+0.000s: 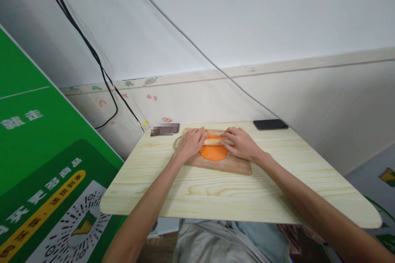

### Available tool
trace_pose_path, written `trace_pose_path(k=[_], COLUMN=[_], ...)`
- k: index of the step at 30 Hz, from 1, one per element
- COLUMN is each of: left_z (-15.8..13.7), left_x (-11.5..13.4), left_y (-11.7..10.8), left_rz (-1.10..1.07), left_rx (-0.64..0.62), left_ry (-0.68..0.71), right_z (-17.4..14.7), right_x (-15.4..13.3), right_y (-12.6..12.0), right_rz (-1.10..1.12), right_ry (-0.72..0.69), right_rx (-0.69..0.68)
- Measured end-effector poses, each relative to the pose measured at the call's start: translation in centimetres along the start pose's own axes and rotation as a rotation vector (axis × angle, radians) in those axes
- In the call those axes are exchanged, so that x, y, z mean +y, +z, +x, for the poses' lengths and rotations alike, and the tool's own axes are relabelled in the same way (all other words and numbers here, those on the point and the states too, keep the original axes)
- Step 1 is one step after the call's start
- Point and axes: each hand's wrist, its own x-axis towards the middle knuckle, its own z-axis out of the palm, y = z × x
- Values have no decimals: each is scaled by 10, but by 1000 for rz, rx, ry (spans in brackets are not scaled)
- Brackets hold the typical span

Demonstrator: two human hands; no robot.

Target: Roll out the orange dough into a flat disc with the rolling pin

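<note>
**Pin lay across orange sheet**

Sheet was on the board, toward the back of the table, most of it showing on the near side of the pin, w/ a strip behind. L hand lay palm-down over pin's L end; couldn't tell if it gripped underneath. R hand had fingers & thumb closed round the R end. Step in hand was prob. rolling the sheet flat. Next move, IMO, called for even pressure w/ both hands, pin kept level, so neither side came out thinner. Phone lay well apart, far R.
</note>
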Motion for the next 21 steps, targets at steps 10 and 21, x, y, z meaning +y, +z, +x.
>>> trace_pose_path(k=[10, 21], left_z=[0, -18], left_x=[22, 52], left_y=[-3, -15], left_rz=[-57, -217], left_rx=[377, -43], left_ry=[-106, 310], right_z=[-10, -17], right_x=[12, 14], right_y=[19, 26], right_rz=[-83, -22], right_ry=[104, 368], right_rx=[-4, 82])
